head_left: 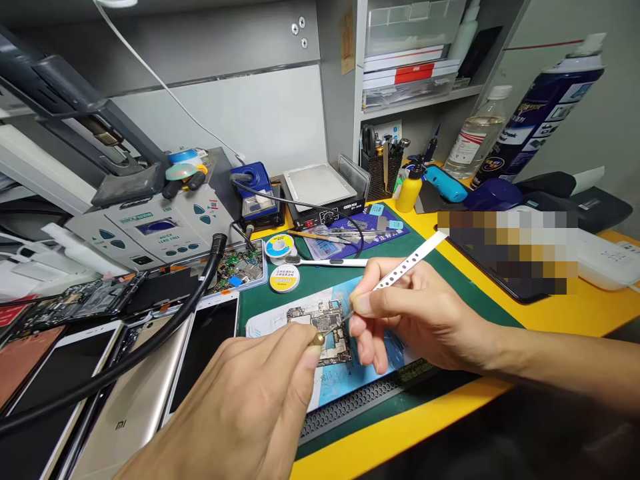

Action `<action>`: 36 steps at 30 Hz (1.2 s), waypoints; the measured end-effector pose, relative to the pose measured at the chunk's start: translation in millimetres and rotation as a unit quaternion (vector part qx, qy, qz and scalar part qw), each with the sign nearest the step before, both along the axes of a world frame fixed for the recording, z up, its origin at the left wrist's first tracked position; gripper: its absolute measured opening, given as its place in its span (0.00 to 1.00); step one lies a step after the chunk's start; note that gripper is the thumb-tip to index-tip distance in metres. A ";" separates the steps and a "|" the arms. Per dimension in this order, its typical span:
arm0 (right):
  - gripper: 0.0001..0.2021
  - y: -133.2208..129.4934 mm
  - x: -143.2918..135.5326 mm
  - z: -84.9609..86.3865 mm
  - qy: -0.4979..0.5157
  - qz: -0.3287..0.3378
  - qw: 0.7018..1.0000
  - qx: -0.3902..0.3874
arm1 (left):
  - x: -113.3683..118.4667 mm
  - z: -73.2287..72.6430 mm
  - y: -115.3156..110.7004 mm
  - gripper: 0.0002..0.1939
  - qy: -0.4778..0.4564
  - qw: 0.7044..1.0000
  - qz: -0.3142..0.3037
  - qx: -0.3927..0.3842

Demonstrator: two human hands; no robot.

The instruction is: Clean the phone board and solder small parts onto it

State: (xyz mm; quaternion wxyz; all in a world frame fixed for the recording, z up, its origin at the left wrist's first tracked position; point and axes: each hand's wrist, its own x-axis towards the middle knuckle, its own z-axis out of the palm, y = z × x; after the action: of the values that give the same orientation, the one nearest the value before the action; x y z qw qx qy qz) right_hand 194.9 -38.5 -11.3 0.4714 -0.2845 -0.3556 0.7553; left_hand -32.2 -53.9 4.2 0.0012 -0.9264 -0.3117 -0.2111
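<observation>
Head: right hand (410,310) pinches dotted white tool (409,262)

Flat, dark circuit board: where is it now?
Head view, below centre: the circuit board lies on the flat blue-and-white pad, between left hand and right hand.

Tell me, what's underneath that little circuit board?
A blue-and-white pad lies under the circuit board; blue shows through the board's opening. The board's underside and the rest of the pad beneath it are hidden, and the left hand covers one corner.
</observation>
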 end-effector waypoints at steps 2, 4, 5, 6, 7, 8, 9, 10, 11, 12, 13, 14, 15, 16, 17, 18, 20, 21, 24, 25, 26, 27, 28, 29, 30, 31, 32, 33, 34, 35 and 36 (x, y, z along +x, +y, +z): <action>0.05 0.2 0.3 -0.1 -0.002 0.001 1.000 0.001 | -2.1 -0.4 -0.8 0.14 0.002 1.000 -0.001 -0.004; 0.05 0.2 0.7 0.1 0.001 -0.002 1.000 0.005 | -3.3 -1.0 -1.2 0.13 0.003 1.000 -0.003 -0.003; 0.06 0.1 0.9 0.2 0.003 -0.002 1.000 0.005 | -3.4 -1.2 -1.2 0.13 0.004 1.000 -0.004 -0.001; 0.06 -0.2 1.0 0.3 0.003 -0.002 1.000 0.005 | -3.1 -1.4 -1.1 0.13 0.005 1.000 -0.001 -0.001; 0.06 -0.5 1.1 0.3 0.002 -0.002 1.000 0.004 | -2.5 -1.5 -1.0 0.12 0.005 1.000 0.002 -0.001; 0.06 -0.8 1.0 0.3 0.001 -0.002 1.000 0.003 | -1.7 -1.6 -0.8 0.12 0.003 1.000 0.004 -0.002; 0.06 -1.0 0.7 0.1 0.000 -0.002 1.000 0.002 | -1.0 -1.6 -0.6 0.12 0.000 1.000 0.004 -0.002; 0.06 -1.1 0.4 -0.1 0.002 -0.003 1.000 0.002 | -0.3 -1.7 -0.5 0.12 -0.002 1.000 0.006 -0.004; 0.06 -1.0 0.0 -0.4 0.005 -0.004 1.000 0.003 | 0.2 -1.7 -0.4 0.12 -0.004 1.000 0.005 -0.003; 0.06 -0.8 -0.3 -0.7 0.007 -0.003 1.000 0.004 | 0.5 -1.7 -0.4 0.12 -0.005 1.000 0.005 -0.001; 0.06 -0.4 -0.6 -1.0 0.008 -0.002 1.000 0.006 | 0.6 -1.8 -0.5 0.12 -0.006 1.000 0.004 0.002; 0.06 0.0 -0.8 -1.2 0.007 -0.002 1.000 0.005 | 0.5 -1.9 -0.6 0.12 -0.005 1.000 0.005 0.002; 0.06 0.4 -0.8 -1.3 0.006 -0.002 1.000 0.004 | 0.4 -2.0 -0.8 0.12 -0.006 1.000 0.005 0.003; 0.06 0.7 -0.8 -1.3 0.005 -0.003 1.000 0.002 | 0.2 -2.2 -1.0 0.12 -0.007 1.000 0.007 0.005; 0.06 0.9 -0.8 -1.2 0.006 -0.004 1.000 0.001 | 0.1 -2.4 -1.2 0.12 -0.009 1.000 0.007 0.009; 0.05 1.0 -0.8 -1.1 0.008 -0.004 1.000 0.001 | 0.2 -2.6 -1.2 0.13 -0.010 1.000 0.008 0.012; 0.05 1.1 -1.0 -0.8 0.011 -0.001 1.000 0.002 | 0.5 -3.0 -0.7 0.13 -0.014 1.000 0.003 0.023; 0.05 1.1 -1.2 -0.7 0.009 0.001 1.000 0.001 | 0.6 -3.1 -0.3 0.14 -0.016 1.000 0.000 0.027; 0.06 1.3 -1.8 -1.1 0.004 0.001 1.000 -0.001 | 0.8 -2.7 0.9 0.14 -0.016 0.999 -0.001 0.028; 0.06 1.4 -1.8 -1.3 0.007 0.001 1.000 -0.002 | 0.8 -2.4 1.0 0.14 -0.017 0.999 0.000 0.028; 0.05 1.5 -1.7 -1.5 0.011 0.003 1.000 -0.002 | 0.8 -2.1 1.1 0.14 -0.017 1.000 0.003 0.026; 0.05 1.6 -1.4 -1.7 0.015 0.005 1.000 -0.001 | 0.8 -1.7 1.1 0.14 -0.017 1.000 0.005 0.026; 0.05 1.7 -1.1 -1.7 0.017 0.007 1.000 -0.002 | 1.0 -1.5 1.1 0.14 -0.017 0.999 0.005 0.027; 0.05 1.7 -0.8 -1.7 0.019 0.008 1.000 -0.002 | 1.3 -1.3 1.1 0.14 -0.018 0.999 0.005 0.028; 0.05 1.7 -0.5 -1.7 0.019 0.009 1.000 -0.002 | 1.6 -1.3 1.3 0.15 -0.018 0.999 0.004 0.028; 0.05 1.7 -0.2 -1.6 0.018 0.009 1.000 -0.003 | 1.9 -1.4 1.6 0.15 -0.020 0.999 0.003 0.028; 0.05 1.8 0.0 -1.5 0.017 0.009 1.000 -0.003 | 2.2 -1.5 2.0 0.15 -0.021 0.999 0.000 0.026; 0.05 1.8 0.1 -1.4 0.014 0.008 1.000 -0.002 | 2.5 -1.7 2.4 0.16 -0.023 0.999 -0.004 0.023; 0.05 1.9 0.2 -1.4 0.011 0.006 1.000 -0.001 | 2.6 -1.8 2.7 0.16 -0.022 1.000 -0.006 0.019; 0.06 1.9 0.1 -1.3 0.009 0.004 1.000 0.001 | 2.6 -1.8 2.9 0.16 -0.023 1.000 -0.009 0.017; 0.06 1.8 0.0 -1.2 0.008 0.002 1.000 0.003 | 2.6 -1.8 2.9 0.16 -0.022 1.000 -0.011 0.016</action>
State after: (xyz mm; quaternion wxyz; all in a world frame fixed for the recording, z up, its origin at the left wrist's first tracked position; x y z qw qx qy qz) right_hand 194.9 -36.7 -12.4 0.4734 -0.2768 -0.3546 0.7573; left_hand -29.6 -51.0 2.4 0.0067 -0.9247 -0.2982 -0.2366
